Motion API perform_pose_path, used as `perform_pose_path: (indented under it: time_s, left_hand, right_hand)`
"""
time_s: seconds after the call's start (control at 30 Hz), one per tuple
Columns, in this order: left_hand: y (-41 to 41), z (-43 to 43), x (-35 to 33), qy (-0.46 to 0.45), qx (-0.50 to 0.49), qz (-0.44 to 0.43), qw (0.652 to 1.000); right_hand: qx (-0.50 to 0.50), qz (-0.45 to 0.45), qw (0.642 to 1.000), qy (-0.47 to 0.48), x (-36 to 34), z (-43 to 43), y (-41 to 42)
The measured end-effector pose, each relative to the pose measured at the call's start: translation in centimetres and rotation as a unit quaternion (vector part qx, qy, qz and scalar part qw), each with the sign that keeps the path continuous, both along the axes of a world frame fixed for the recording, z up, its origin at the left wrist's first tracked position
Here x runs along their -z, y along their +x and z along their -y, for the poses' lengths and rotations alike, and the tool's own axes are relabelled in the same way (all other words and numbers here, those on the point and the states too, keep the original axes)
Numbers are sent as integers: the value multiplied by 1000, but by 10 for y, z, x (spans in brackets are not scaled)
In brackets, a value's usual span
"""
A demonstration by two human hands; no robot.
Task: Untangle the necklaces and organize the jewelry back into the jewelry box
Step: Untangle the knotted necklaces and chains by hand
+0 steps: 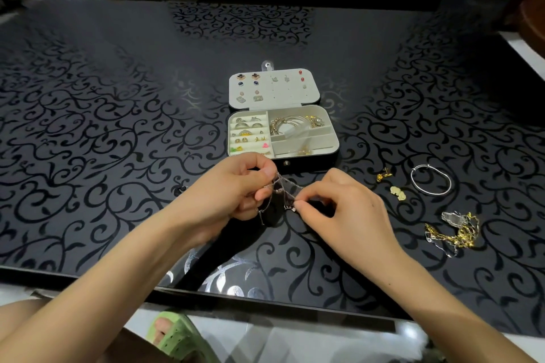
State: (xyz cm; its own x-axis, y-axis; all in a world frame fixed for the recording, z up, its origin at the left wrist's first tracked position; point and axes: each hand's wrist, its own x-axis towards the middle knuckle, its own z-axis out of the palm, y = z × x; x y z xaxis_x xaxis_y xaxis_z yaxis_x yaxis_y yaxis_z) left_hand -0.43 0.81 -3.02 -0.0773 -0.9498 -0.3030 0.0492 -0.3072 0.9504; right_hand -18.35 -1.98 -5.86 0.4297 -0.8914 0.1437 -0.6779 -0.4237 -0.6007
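Observation:
A thin silver necklace chain [283, 186] is stretched in tangled strands between my two hands, just above the table in front of the box. My left hand [236, 186] pinches one end, with loose ends dangling below it. My right hand [339, 203] pinches the other side near a small pendant [290, 208]. The open jewelry box [333, 138] lies behind my hands, its lid flat with earrings pinned in it. Its tray holds rings, studs and bracelets in compartments. A tangled heap of gold and silver chains [454, 233] lies on the table to the right.
A silver bangle [431, 183], a gold charm [384, 174] and a pale yellow pendant [396, 193] lie right of the box. The dark glass table [118, 127] has a swirl pattern; its near edge runs below my forearms. A green sandal [177, 336] shows under it.

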Motion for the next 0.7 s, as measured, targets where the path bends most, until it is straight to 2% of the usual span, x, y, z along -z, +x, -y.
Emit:
perform_pose_path:
  time_s: [0.07, 0.17, 0.3, 0.4, 0.47, 0.57, 0.7]
  left_hand:
    - [1, 0, 1, -1, -11, 38, 999]
    - [2, -1, 4, -30, -18, 193, 981]
    - [-4, -5, 6, -119, -13, 381, 917]
    - [-10, -11, 7, -210, -34, 476, 853]
    - [-12, -18, 5, -268, -43, 496, 825]
    - [-12, -31, -2, -326, -41, 498, 803]
    - [-11, -31, 5, -315, -10, 489, 813]
  right_hand:
    - [-12, 39, 999, 30, -4, 1, -8]
    - [-32, 94, 991, 89, -9, 3, -16]
    - [-43, 96, 991, 83, -17, 4, -24]
    - [-44, 26, 999, -7, -25, 0, -27]
    - [-56, -12, 996, -69, -33, -6, -30]
    - [-82, -28, 988, -128, -46, -15, -40]
    - [-90, -62, 983, -149, -43, -14, -43]
